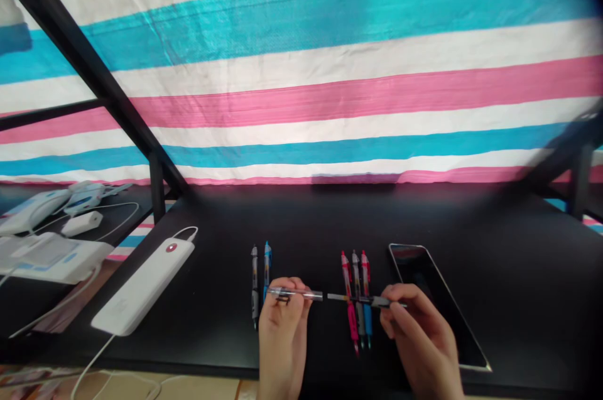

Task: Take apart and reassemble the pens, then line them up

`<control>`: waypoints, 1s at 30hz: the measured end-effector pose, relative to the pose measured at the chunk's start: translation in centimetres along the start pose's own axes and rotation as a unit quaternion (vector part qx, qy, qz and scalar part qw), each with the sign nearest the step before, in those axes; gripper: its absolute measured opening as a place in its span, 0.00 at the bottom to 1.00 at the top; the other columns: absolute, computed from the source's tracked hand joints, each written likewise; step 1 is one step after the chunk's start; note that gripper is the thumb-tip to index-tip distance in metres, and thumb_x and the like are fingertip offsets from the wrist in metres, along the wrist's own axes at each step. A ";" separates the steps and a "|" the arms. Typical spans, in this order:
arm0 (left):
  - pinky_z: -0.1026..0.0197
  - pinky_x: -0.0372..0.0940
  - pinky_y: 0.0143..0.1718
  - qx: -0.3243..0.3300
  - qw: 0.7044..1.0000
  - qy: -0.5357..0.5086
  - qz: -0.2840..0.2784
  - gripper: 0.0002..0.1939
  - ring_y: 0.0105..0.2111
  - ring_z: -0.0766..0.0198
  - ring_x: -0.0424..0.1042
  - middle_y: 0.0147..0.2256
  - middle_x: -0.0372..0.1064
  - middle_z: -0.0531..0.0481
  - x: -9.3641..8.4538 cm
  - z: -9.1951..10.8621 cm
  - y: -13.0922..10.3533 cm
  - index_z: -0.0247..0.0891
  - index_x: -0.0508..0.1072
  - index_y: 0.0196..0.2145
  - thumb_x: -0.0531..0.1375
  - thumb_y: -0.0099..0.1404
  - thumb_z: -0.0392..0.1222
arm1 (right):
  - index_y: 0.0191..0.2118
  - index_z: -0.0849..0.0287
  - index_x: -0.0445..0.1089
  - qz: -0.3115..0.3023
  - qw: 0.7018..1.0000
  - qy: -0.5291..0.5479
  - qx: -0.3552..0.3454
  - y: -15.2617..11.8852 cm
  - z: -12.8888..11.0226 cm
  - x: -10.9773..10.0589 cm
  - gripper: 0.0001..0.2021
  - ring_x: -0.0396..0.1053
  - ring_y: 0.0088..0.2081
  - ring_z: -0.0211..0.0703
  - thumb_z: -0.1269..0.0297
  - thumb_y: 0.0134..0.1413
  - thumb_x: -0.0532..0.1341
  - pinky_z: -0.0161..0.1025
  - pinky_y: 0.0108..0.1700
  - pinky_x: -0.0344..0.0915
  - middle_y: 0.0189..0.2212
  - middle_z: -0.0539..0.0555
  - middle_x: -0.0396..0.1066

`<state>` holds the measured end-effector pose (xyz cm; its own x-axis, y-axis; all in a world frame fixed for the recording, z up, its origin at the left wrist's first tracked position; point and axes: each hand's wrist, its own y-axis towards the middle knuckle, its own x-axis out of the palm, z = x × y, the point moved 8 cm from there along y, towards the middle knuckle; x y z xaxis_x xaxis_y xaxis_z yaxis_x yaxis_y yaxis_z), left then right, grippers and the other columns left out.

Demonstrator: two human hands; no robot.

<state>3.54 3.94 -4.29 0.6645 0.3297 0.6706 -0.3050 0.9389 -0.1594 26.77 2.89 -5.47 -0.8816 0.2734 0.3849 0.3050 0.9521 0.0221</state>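
My left hand [285,324] pinches a clear pen barrel [308,294] that points right. Across a small gap, my right hand [417,324] holds a pen part with a dark grip [379,302] and a thin refill [336,296] pointing left, almost in line with the barrel. Under the refill lie a pink pen [352,321], a grey pen [360,318] and a pen with a red top and blue grip [368,318], side by side. Beside my left hand are a black-and-clear pen [255,299] and a blue pen [267,259], partly hidden by the fingers.
A phone [436,287] lies partly behind my right hand. At the left is a white power strip [146,284] with a cable. Further left, chargers [82,223] and cables lie on another surface. Black metal frame bars [85,54] and a striped sheet [330,92] stand behind the black table [211,343].
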 end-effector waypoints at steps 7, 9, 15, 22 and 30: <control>0.66 0.73 0.39 -0.008 1.000 0.008 0.014 0.14 0.32 0.67 0.74 0.32 0.71 0.53 0.0 0.0 0.0 0.40 0.80 0.31 0.78 0.49 0.43 | 0.37 0.55 0.77 0.007 1.000 0.017 -0.004 -0.2 -0.4 0.2 0.07 0.62 0.25 0.31 0.59 0.57 0.71 0.30 0.26 0.59 0.36 0.51 0.68; 0.66 0.73 0.39 -0.009 1.000 0.012 0.020 0.14 0.32 0.67 0.75 0.32 0.72 0.53 -0.1 -0.1 0.1 0.40 0.80 0.31 0.78 0.49 0.43 | 0.38 0.55 0.78 -0.002 1.000 0.019 -0.008 -0.1 -0.3 0.1 0.06 0.62 0.25 0.32 0.60 0.58 0.71 0.30 0.26 0.60 0.36 0.51 0.68; 0.66 0.73 0.40 -0.004 0.999 0.020 0.025 0.14 0.33 0.66 0.75 0.32 0.72 0.53 -0.2 0.0 0.1 0.40 0.80 0.31 0.78 0.49 0.43 | 0.39 0.54 0.78 -0.038 0.998 0.045 -0.024 0.2 -0.2 0.0 0.04 0.63 0.25 0.33 0.62 0.60 0.69 0.31 0.26 0.62 0.35 0.51 0.68; 0.67 0.73 0.39 -0.002 0.999 0.034 0.011 0.13 0.33 0.67 0.74 0.32 0.71 0.53 0.0 -0.1 0.0 0.40 0.80 0.31 0.77 0.51 0.44 | 0.40 0.55 0.76 -0.048 0.998 0.030 -0.030 -0.2 -0.5 0.3 0.03 0.63 0.26 0.31 0.63 0.62 0.68 0.31 0.28 0.62 0.37 0.51 0.66; 0.65 0.72 0.40 0.000 0.999 0.039 0.005 0.13 0.34 0.65 0.74 0.32 0.70 0.53 0.1 0.0 0.0 0.40 0.79 0.31 0.77 0.52 0.44 | 0.41 0.54 0.74 -0.038 0.998 -0.036 -0.042 -0.5 -0.5 0.0 0.04 0.63 0.26 0.32 0.63 0.62 0.68 0.30 0.28 0.63 0.39 0.51 0.67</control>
<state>3.65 4.00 -4.24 0.7129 0.3464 0.6097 -0.3119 0.9354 -0.1668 26.81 2.32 -5.01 -0.9256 0.2133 0.3127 0.2632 0.9564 0.1265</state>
